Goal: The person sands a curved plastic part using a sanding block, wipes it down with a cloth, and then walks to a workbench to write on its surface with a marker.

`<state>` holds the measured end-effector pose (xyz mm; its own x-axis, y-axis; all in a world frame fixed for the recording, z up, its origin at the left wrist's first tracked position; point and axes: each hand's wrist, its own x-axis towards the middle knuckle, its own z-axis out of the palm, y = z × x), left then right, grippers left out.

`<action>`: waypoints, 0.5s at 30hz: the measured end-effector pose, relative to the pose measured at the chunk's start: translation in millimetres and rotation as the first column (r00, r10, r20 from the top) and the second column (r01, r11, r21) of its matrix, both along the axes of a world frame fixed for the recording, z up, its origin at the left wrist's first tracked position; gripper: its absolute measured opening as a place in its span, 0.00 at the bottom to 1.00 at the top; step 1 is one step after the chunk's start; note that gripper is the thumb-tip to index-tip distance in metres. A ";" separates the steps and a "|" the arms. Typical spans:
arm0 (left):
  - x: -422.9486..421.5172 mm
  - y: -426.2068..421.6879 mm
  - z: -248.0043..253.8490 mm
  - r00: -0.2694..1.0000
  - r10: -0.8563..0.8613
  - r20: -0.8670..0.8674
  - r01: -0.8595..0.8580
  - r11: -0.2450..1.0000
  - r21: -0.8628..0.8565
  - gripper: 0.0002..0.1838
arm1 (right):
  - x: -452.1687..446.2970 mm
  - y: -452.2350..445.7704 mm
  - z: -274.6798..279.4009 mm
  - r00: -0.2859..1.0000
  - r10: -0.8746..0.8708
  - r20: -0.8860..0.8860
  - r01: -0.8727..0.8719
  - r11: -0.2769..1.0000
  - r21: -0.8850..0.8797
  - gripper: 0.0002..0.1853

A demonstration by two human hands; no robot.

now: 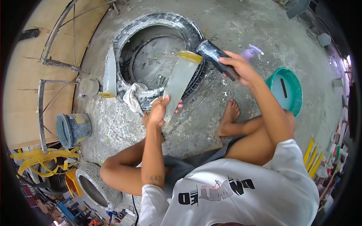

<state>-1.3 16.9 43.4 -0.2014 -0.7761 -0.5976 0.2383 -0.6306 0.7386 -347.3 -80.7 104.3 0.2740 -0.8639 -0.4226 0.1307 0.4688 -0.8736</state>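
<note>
My left hand (160, 110) is closed around the lower part of a long grey flat panel (181, 78) with yellow tape along its top edge. The panel is held tilted over a tire (160, 19) lying on the floor. In my right hand (241, 67) is a dark, glossy block that looks wrapped in a black sheet (212, 54), held to the right of the panel's taped end and apart from it. Another grey panel (110, 73) with yellow at its lower end leans against the tire's left side. A white rag (133, 97) hangs over the tire's near rim.
A purple spray bottle (249, 53) and a green basin (299, 94) of liquid with a dark strip in it stand at right. At left are a bucket (74, 130), a small container (89, 87), metal frames and yellow strips (39, 160). Another tire (100, 186) lies near my left knee.
</note>
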 end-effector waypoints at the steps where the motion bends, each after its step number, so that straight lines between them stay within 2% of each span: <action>1: 0.3 -11.8 -6.2 0.998 -0.062 0.026 0.062 0.998 0.005 0.25 | -4.7 7.0 9.5 1.000 -0.006 0.025 0.006 1.000 -0.009 0.25; 3: 5.3 -31.4 -19.7 0.986 -0.139 0.095 0.135 0.990 0.048 0.24 | -9.9 24.2 24.7 0.996 -0.026 0.081 0.027 1.000 -0.014 0.26; 5: 12.7 -41.8 -27.7 0.886 -0.195 0.421 0.187 0.980 0.061 0.22 | -4.7 38.9 40.3 0.992 -0.063 0.108 0.063 0.998 0.002 0.26; 6: 12.6 -43.9 -25.5 0.782 -0.200 0.591 0.210 0.976 0.052 0.22 | -2.1 44.4 47.6 0.989 -0.081 0.123 0.081 0.997 0.005 0.26; 7: 13.9 -42.7 -29.4 0.650 -0.225 0.726 0.306 0.952 0.021 0.22 | -0.9 51.1 53.9 0.986 -0.068 0.152 0.064 0.997 0.032 0.27; 9: 19.0 -39.3 -35.4 0.335 -0.188 0.923 0.490 0.871 0.000 0.24 | 3.3 62.2 65.4 0.977 -0.029 0.212 0.015 0.997 0.071 0.29; 12: -1.1 -26.5 -7.3 0.061 -0.071 0.996 0.604 0.797 0.020 0.24 | 12.9 88.7 74.0 0.956 -0.032 0.291 0.002 0.995 0.102 0.29; 15: -10.5 -27.0 -1.5 0.020 -0.076 0.997 0.584 0.810 0.050 0.23 | 22.5 116.9 62.2 0.941 -0.053 0.334 0.001 0.988 0.154 0.27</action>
<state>-11.8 -10.1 41.9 0.0279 -0.9607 -0.2763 -0.9629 -0.1001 0.2507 -324.9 36.2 166.4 0.3998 -0.8071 -0.4344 0.4192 0.5824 -0.6964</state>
